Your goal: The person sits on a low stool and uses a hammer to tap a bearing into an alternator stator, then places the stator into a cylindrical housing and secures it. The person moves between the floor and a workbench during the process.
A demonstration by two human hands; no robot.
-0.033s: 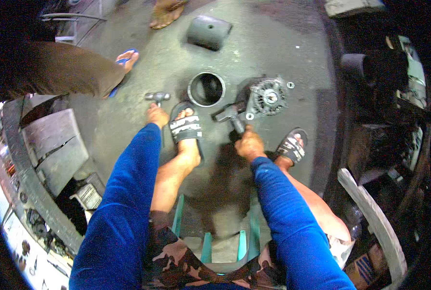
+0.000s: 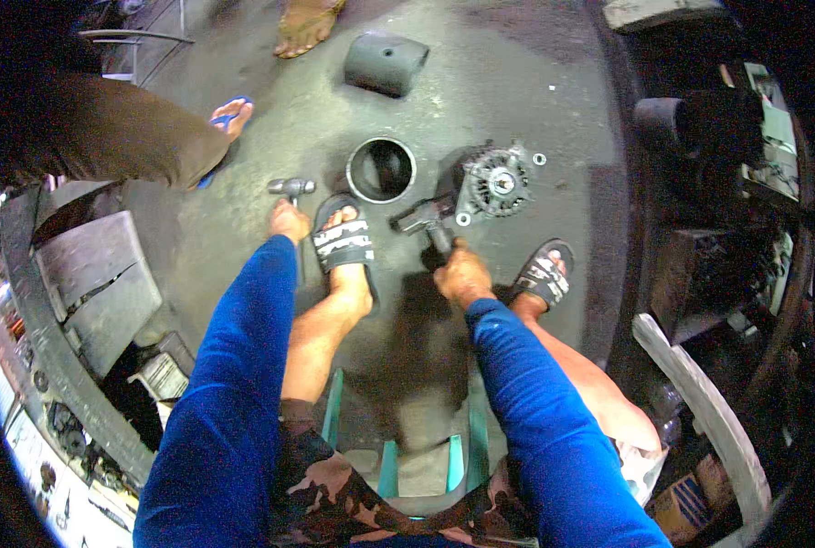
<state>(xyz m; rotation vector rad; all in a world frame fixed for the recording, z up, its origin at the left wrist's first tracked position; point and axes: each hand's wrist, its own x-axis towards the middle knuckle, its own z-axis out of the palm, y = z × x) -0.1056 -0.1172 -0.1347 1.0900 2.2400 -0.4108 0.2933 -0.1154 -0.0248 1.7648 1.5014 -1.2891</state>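
Observation:
My right hand (image 2: 462, 274) is closed around the handle of a hammer whose dark head (image 2: 421, 217) lies against the lower left of a grey alternator (image 2: 494, 183) on the concrete floor. My left hand (image 2: 289, 222) grips the handle of a second, smaller hammer with a metal head (image 2: 291, 187) resting on the floor. An open metal ring housing (image 2: 382, 169) stands between the two hammers. Both arms wear blue sleeves. My feet are in black sandals, the left one (image 2: 343, 242) just below the ring and the right one (image 2: 540, 274) beside my right hand.
A grey curved cover (image 2: 386, 62) lies farther away on the floor. Another person's foot in a blue flip-flop (image 2: 229, 114) and a bare foot (image 2: 302, 32) are at the upper left. I sit on a green stool (image 2: 398, 461). Engine parts (image 2: 727, 164) crowd the right, metal panels (image 2: 97, 274) the left.

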